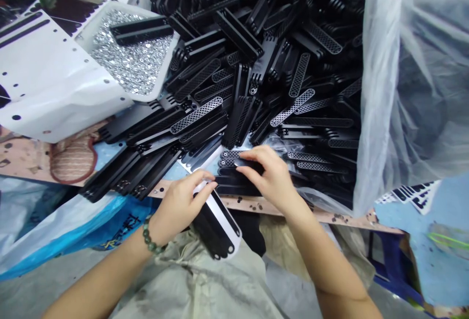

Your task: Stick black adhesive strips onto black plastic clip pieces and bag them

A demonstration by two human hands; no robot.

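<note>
My left hand (183, 199), with a bead bracelet on the wrist, pinches the upper end of a white backing sheet (221, 215) carrying long black strips. The sheet hangs tilted over my lap. Thumb and fingers of my right hand (269, 175) close on a thin black strip (249, 164). It lies over black plastic bars with a lattice face (227, 154), set side by side at the table's near edge. Whether the strip touches them I cannot tell. More plain black bars (234, 185) lie just below, between both hands.
A large heap of black bars (238, 31) covers the table. At left are a white tub of small shiny metal pieces (122, 57), a white sheet with holes (54, 79) and stacked bars (135, 162). Clear plastic sheeting (410, 65) hangs at right.
</note>
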